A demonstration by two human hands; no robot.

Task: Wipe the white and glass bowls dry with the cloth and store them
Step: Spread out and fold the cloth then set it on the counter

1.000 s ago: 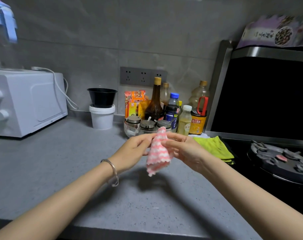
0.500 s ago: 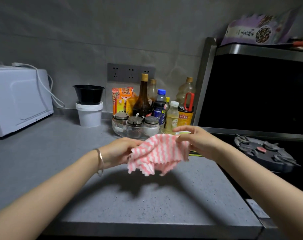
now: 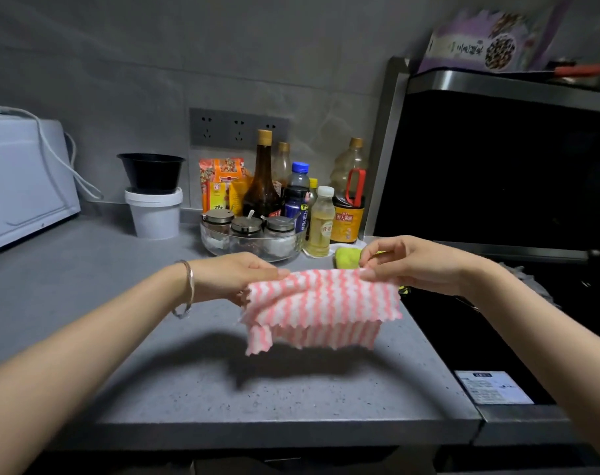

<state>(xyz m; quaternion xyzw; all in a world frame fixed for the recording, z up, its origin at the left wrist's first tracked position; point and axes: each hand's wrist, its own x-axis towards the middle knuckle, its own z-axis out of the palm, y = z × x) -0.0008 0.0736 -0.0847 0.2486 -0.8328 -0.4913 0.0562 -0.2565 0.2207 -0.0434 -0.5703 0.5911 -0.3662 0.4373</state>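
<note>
Cloth [image 3: 322, 305], striped pink and white, hung spread out above the grey surface [image 3: 188, 389], its top left corner pinched by the left hand [image 3: 230, 275] and its top right corner by the right hand [image 3: 418, 265], with a glass dish [image 3: 293, 249] of jars and several bottles [image 3: 262, 180] standing behind it.

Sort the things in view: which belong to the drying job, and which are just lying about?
Job: pink-striped cloth, left hand and right hand pinching its top edge.
Lying about: white appliance, black bowl, white tub, sauce bottles, spice jars, green cloth.
</note>
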